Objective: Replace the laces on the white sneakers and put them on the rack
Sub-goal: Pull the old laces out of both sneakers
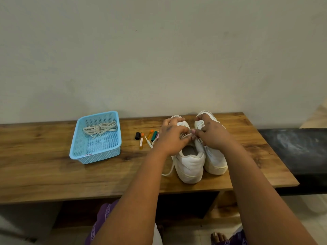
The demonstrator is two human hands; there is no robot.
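Both hands work over the left sneaker (190,162): left hand (172,137) and right hand (213,134) each pinch the white lace (167,172) above its tongue. Right sneaker (215,158) stands touching it, heels toward the wooden bench's (53,174) front edge, toes near the back edge. Small coloured caps and tubes (144,137) lie just left. Blue basket (95,138) with spare laces (100,129) sits well apart toward the left, with bare wood in front of it.
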